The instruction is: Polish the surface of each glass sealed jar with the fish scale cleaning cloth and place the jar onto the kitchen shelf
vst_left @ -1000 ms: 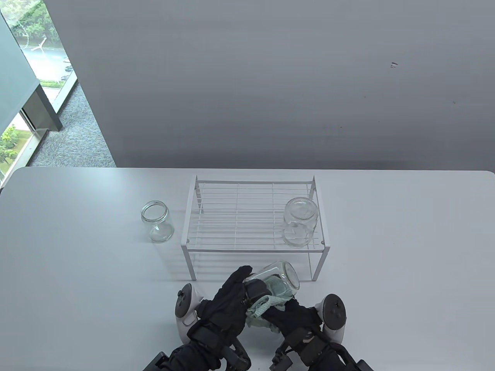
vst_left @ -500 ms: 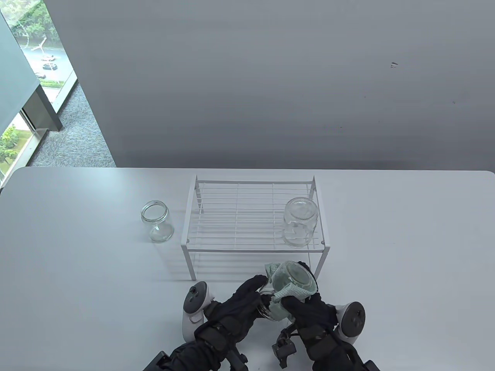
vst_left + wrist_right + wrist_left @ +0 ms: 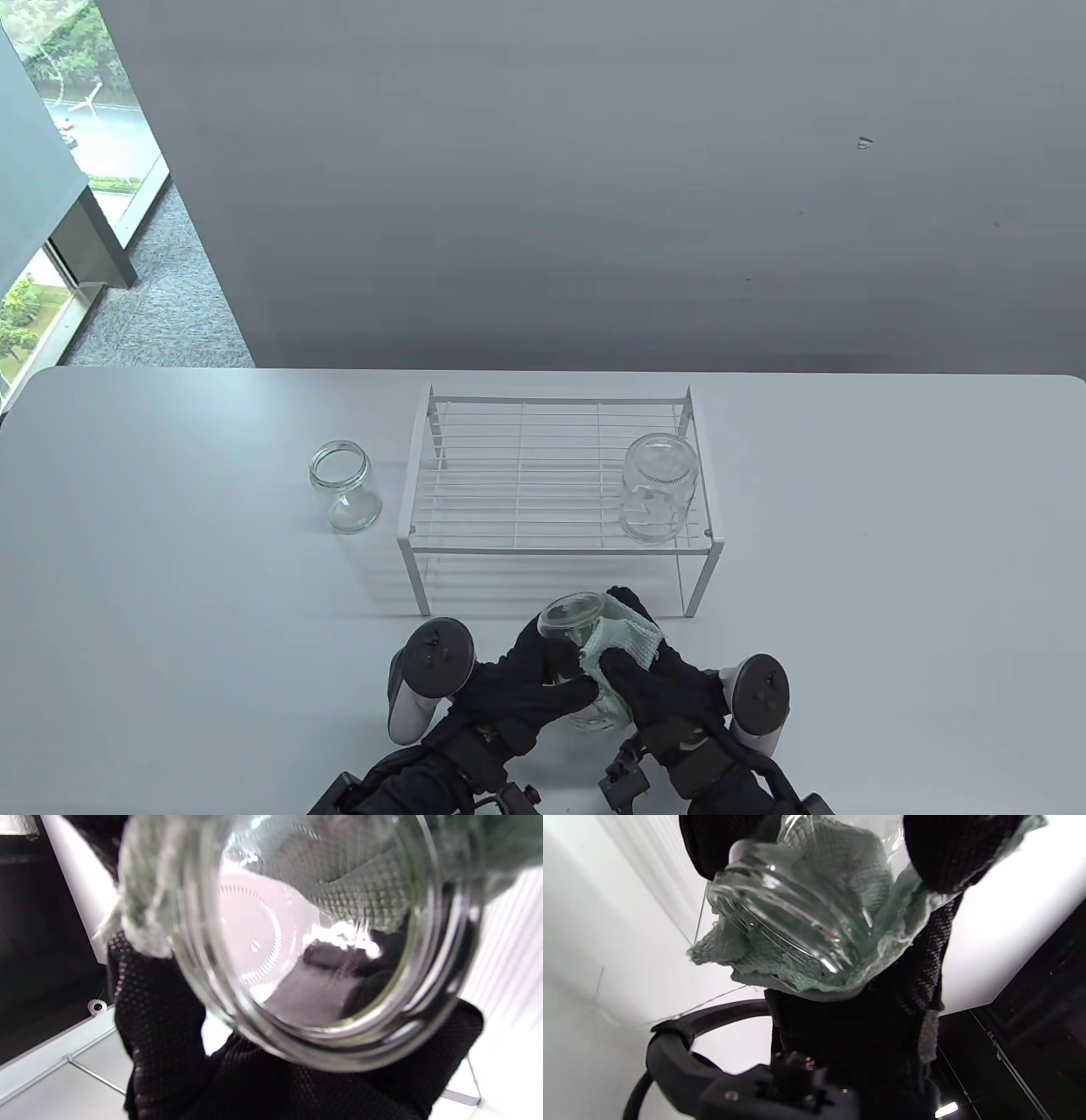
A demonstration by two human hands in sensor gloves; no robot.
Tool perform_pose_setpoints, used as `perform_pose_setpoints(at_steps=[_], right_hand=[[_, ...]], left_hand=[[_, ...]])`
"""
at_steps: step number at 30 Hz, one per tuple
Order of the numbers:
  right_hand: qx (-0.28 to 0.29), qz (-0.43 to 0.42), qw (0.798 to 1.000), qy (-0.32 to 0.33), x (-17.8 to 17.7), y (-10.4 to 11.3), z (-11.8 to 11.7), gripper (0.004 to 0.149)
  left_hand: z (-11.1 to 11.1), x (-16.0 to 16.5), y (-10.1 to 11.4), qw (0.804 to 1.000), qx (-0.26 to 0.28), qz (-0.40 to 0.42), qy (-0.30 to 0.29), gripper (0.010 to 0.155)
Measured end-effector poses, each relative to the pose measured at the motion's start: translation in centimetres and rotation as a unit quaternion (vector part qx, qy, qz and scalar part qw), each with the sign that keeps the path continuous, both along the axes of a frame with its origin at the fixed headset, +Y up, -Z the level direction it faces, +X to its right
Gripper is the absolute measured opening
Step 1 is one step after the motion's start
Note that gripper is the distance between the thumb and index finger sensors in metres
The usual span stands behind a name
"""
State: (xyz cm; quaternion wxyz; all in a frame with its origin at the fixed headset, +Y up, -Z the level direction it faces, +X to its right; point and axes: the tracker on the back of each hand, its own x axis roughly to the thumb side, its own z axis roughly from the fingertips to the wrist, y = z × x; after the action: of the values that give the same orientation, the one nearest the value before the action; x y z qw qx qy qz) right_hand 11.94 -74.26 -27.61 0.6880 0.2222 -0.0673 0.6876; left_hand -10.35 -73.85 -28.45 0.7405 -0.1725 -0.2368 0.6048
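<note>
A clear glass jar (image 3: 570, 615) is held just above the table in front of the shelf, its open mouth tilted up and to the left. My left hand (image 3: 551, 671) grips its lower body from the left. From the right, my right hand (image 3: 632, 679) wraps the pale green fish scale cloth (image 3: 626, 638) around the jar's side. The left wrist view shows the threaded neck of the jar (image 3: 793, 912) lying in the cloth (image 3: 755, 967). The right wrist view looks through the jar's base (image 3: 322, 942), with cloth (image 3: 144, 908) beside it.
The white wire shelf (image 3: 560, 548) stands mid-table just beyond my hands. A second glass jar (image 3: 660, 499) stands on its top at the right end. A third open jar (image 3: 344, 486) stands on the table (image 3: 848, 594) left of the shelf.
The jar has been turned between my hands: its mouth pointed right, now up and left. The cloth and my right hand slid over its side, and both hands shifted slightly.
</note>
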Motion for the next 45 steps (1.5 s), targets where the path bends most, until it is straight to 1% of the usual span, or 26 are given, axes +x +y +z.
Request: perform_pose_setpoints(at_steps=[2, 4, 7, 9, 13, 15, 19, 21, 22, 24, 26, 28, 31, 34, 36, 40, 45], right_hand=[[0.009, 0.010, 1.000, 0.003, 0.0, 0.3, 0.0, 0.067], [0.015, 0.012, 1.000, 0.007, 0.1, 0.5, 0.0, 0.061], [0.027, 0.007, 0.999, 0.017, 0.3, 0.8, -0.2, 0.055], [0.044, 0.027, 0.998, 0.025, 0.7, 0.9, -0.4, 0.052], [0.067, 0.071, 0.995, 0.037, 1.2, 1.2, -0.5, 0.050], [0.074, 0.094, 0.992, 0.036, 1.3, 1.2, -0.6, 0.050], [0.073, 0.162, 0.984, 0.022, 1.5, 0.8, -1.1, 0.049], [0.075, 0.226, 0.971, 0.011, 1.6, 0.8, -1.2, 0.049], [0.076, 0.243, 0.967, 0.009, 1.6, 0.8, -1.3, 0.049], [0.077, 0.266, 0.961, 0.004, 1.7, 0.8, -1.4, 0.049], [0.072, 0.275, 0.959, 0.002, 1.8, 0.8, -1.4, 0.049], [0.067, 0.277, 0.959, 0.000, 1.9, 0.8, -1.4, 0.049], [0.062, 0.281, 0.958, -0.003, 2.1, 0.8, -1.5, 0.049], [0.061, 0.287, 0.956, -0.004, 2.2, 0.8, -1.6, 0.049], [0.061, 0.288, 0.956, -0.005, 2.3, 0.8, -1.6, 0.049], [0.062, 0.287, 0.956, -0.003, 2.3, 0.8, -1.7, 0.049], [0.066, 0.287, 0.956, -0.001, 2.3, 0.8, -1.7, 0.049]], left_hand=[[-0.1, -0.2, -0.4, 0.999, -0.032, 0.020, 0.001, 0.113], [-0.3, -0.5, -0.6, 0.997, -0.058, 0.049, 0.006, 0.111], [-0.6, -0.9, -0.6, 0.996, -0.064, 0.068, 0.007, 0.110], [-0.8, -1.3, -0.2, 0.995, -0.057, 0.078, 0.014, 0.111], [-1.3, -2.5, 1.5, 0.996, -0.003, 0.077, 0.051, 0.112], [-1.6, -3.0, 2.4, 0.995, 0.026, 0.079, 0.057, 0.112], [-2.1, -3.7, 4.9, 0.989, 0.106, 0.059, 0.088, 0.112], [-2.6, -3.7, 6.6, 0.979, 0.164, 0.026, 0.118, 0.111], [-2.9, -3.5, 7.3, 0.972, 0.192, 0.009, 0.136, 0.111], [-3.7, -3.1, 8.4, 0.958, 0.233, -0.023, 0.166, 0.111], [-4.5, -2.6, 9.3, 0.945, 0.263, -0.052, 0.185, 0.111], [-5.7, -1.9, 9.9, 0.936, 0.279, -0.086, 0.197, 0.111], [-7.1, -1.0, 10.1, 0.930, 0.279, -0.116, 0.211, 0.111], [-8.2, -0.2, 9.8, 0.931, 0.264, -0.122, 0.220, 0.110], [-8.8, 0.2, 9.6, 0.932, 0.254, -0.132, 0.222, 0.110], [-9.7, 0.6, 8.9, 0.926, 0.246, -0.168, 0.231, 0.110], [-10.4, 0.7, 8.3, 0.925, 0.238, -0.177, 0.238, 0.109]])
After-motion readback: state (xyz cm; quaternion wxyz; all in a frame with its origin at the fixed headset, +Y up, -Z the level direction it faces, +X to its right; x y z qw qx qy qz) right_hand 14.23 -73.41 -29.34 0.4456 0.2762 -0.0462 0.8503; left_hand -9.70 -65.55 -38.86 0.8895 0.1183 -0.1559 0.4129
